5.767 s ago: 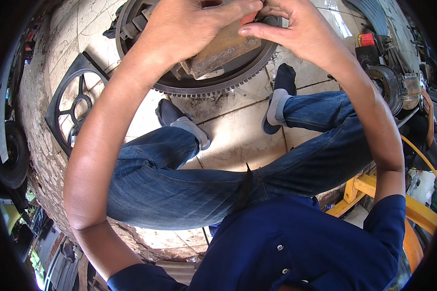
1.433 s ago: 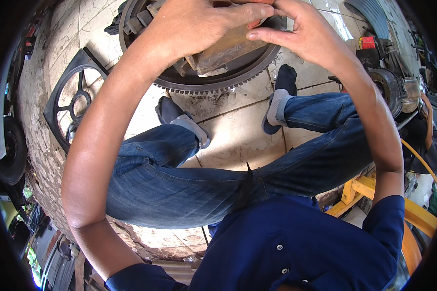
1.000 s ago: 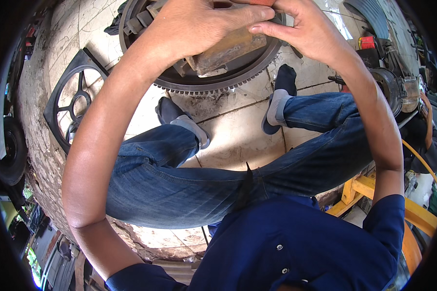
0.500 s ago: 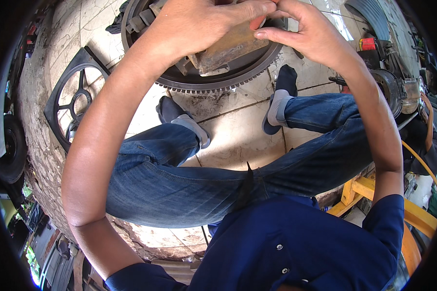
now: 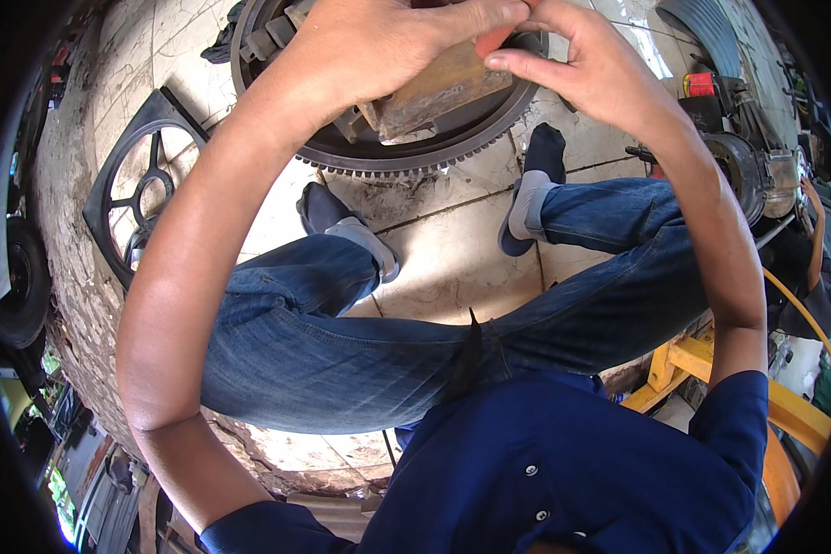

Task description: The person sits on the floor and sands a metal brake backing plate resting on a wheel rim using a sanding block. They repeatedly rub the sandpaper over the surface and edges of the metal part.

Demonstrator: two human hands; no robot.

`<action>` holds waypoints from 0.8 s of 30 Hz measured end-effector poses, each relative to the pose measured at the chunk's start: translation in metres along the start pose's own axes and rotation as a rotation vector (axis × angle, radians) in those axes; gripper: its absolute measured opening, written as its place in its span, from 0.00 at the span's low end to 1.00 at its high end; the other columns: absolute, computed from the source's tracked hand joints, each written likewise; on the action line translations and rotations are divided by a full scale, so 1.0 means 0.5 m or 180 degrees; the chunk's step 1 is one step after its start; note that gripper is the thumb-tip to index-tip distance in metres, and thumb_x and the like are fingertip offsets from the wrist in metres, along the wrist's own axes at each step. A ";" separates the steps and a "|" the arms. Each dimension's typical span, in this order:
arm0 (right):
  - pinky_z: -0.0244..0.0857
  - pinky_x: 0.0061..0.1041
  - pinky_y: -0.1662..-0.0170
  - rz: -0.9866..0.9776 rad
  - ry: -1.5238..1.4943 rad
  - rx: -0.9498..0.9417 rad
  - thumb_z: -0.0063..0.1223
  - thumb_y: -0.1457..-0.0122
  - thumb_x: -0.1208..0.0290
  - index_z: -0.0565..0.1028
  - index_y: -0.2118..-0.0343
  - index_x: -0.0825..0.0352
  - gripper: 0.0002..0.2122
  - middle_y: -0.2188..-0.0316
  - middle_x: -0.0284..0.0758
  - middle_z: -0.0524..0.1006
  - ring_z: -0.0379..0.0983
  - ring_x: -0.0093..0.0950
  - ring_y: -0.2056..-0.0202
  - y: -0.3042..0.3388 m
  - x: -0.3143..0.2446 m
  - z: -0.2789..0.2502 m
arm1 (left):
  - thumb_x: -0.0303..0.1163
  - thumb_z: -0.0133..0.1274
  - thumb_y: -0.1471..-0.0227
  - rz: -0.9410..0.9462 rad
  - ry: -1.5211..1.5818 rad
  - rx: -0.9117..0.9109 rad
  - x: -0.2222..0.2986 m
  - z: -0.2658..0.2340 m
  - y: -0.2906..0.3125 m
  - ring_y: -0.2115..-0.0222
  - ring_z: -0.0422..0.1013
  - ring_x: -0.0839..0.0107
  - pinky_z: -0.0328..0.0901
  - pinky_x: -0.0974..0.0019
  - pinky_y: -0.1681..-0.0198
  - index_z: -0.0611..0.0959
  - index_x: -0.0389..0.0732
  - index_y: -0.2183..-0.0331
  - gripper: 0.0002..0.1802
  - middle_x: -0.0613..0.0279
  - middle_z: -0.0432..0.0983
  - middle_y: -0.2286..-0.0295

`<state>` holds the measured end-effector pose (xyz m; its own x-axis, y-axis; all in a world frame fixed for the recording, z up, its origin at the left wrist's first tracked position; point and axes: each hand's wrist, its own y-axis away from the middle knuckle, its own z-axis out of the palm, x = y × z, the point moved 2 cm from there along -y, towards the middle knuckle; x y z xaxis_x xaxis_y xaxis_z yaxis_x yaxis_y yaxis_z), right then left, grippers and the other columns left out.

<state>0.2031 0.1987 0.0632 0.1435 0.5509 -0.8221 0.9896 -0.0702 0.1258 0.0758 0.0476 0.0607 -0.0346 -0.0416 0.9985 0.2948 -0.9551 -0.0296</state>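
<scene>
Both hands meet at the top edge, above a rusty metal block point(image 5: 452, 92) that sits on a large dark ring gear point(image 5: 406, 162) with teeth around its rim. My left hand point(image 5: 388, 46) is closed, its thumb stretched toward the right fingertips; its other fingers are mostly hidden or cut off. My right hand point(image 5: 586, 60) has thumb and fingers curled round a small orange-red piece point(image 5: 495, 41), whose exact kind I cannot make out. What the left fingers hold, if anything, does not show.
A black fan shroud point(image 5: 97, 212) lies at left on the tiled floor point(image 5: 443, 286). At right are a round metal housing point(image 5: 743, 171), a red-labelled can point(image 5: 700, 84), a yellow frame point(image 5: 799, 413) and a yellow hose point(image 5: 803, 309). Another person's arm point(image 5: 814, 222) shows at far right.
The fingers shift slightly around the orange-red piece, and more of it shows now. The arms, legs and ring gear stay in place.
</scene>
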 end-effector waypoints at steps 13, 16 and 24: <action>0.69 0.27 0.50 -0.0131 0.0101 0.0145 0.63 0.41 0.72 0.71 0.47 0.72 0.20 0.57 0.41 0.80 0.76 0.27 0.54 -0.002 0.013 0.002 | 0.34 0.58 0.40 -0.0303 -0.0457 -0.0096 0.018 -0.003 -0.008 0.58 0.74 0.74 0.71 0.70 0.54 0.77 0.34 0.51 0.19 0.57 0.78 0.59; 0.69 0.27 0.51 -0.0079 0.0001 0.0099 0.63 0.41 0.72 0.72 0.49 0.71 0.19 0.58 0.40 0.80 0.76 0.27 0.55 -0.001 0.001 0.003 | 0.33 0.57 0.40 -0.0154 -0.0421 -0.0082 0.016 0.002 -0.002 0.58 0.74 0.73 0.70 0.70 0.53 0.77 0.34 0.51 0.19 0.57 0.78 0.59; 0.69 0.27 0.53 -0.0254 0.0115 0.0342 0.63 0.41 0.72 0.75 0.54 0.72 0.15 0.61 0.40 0.81 0.76 0.27 0.58 -0.001 0.010 0.013 | 0.32 0.55 0.38 -0.0079 -0.0489 -0.0234 0.019 0.002 -0.002 0.57 0.73 0.73 0.68 0.68 0.50 0.77 0.34 0.51 0.17 0.60 0.78 0.59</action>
<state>0.2034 0.1961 0.0553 0.0659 0.5876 -0.8064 0.9936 -0.1127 -0.0009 0.0760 0.0487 0.0700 0.1070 0.0223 0.9940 0.2248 -0.9744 -0.0024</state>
